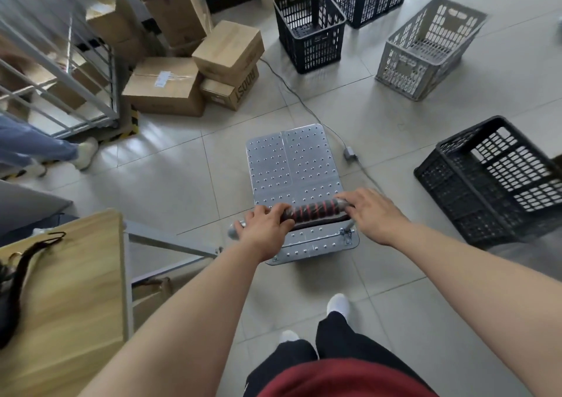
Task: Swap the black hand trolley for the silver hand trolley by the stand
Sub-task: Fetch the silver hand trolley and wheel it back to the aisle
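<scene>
Both forearms reach forward and down. Left hand (267, 225) clenched round left end of handle (316, 209). Right hand (372, 214) rests on handle's right end, fingers loosely extended, not wrapped. Silver hand trolley (292, 165) stands flat on floor (188, 184); cardboard boxes (165, 86) beyond it, leftward.

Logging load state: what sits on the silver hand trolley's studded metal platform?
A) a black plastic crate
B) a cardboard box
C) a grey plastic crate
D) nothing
D: the silver hand trolley shows a bare studded deck; the brown cardboard boxes, black plastic crates and grey plastic crate stand on the tiled floor around it.
</scene>
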